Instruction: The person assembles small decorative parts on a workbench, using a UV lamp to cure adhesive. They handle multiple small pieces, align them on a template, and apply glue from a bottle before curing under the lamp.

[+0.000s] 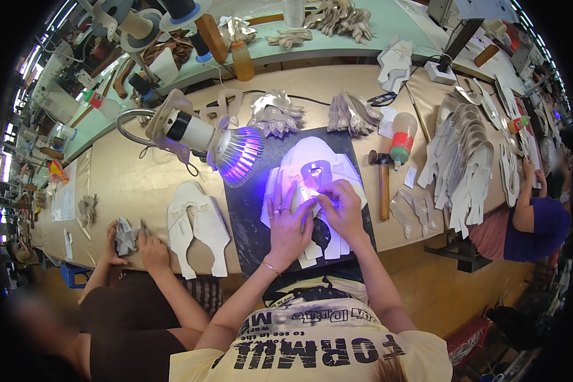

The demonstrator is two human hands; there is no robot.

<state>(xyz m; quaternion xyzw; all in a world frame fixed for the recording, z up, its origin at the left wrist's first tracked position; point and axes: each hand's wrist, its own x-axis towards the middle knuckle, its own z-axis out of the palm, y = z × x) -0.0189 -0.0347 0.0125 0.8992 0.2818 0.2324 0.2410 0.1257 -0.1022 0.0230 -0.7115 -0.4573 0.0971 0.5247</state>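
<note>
Both hands, left hand and right hand, pinch the white shoe upper piece; fingertips should press flat under the lamp.

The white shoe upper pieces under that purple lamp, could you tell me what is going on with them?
A person presses both hands, left hand and right hand, onto a white cut shoe upper piece lying on a dark mat on the workbench. A gooseneck lamp throws violet light over it. A hammer lies to the right. A co-worker's hands hold another piece at the left.
</note>
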